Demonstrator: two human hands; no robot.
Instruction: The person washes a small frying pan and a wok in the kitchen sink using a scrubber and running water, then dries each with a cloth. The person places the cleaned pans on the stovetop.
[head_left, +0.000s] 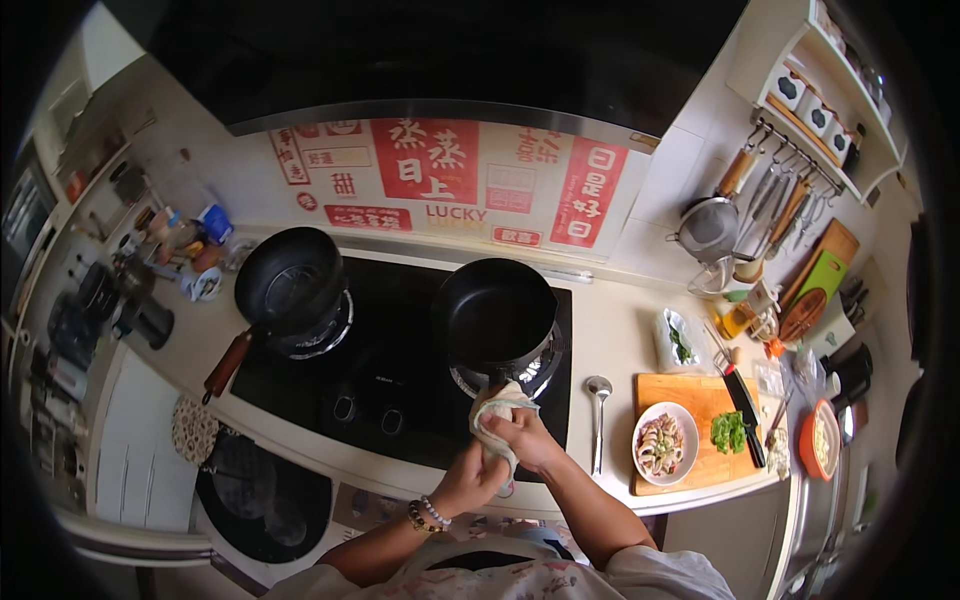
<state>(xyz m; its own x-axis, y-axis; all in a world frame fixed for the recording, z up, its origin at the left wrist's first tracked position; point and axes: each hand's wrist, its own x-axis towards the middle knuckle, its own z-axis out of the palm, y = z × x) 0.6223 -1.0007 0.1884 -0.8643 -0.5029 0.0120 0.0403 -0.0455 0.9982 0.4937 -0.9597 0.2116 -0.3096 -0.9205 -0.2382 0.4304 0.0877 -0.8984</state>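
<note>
A pale cloth (508, 396) is bunched around the handle end of a deep black pan (495, 311) on the right burner. My right hand (527, 442) grips the cloth from above, close to the pan. Lower and to the left, my left hand (474, 474) holds the cloth's trailing end. Most of the handle is hidden under cloth and fingers. The pan's dark inside shows no food that I can make out. On the left burner a black wok (289, 281) sits tilted, its wooden handle (227, 367) pointing toward the counter's front edge.
Right of the black cooktop (390, 315) lies a metal ladle (598, 420). A wooden cutting board (645, 397) bears a bowl of cut food (665, 444), chopped greens (728, 433) and a black-handled knife (742, 409). An orange bowl (807, 457) stands farther right. The range hood (450, 60) overhangs the cooktop.
</note>
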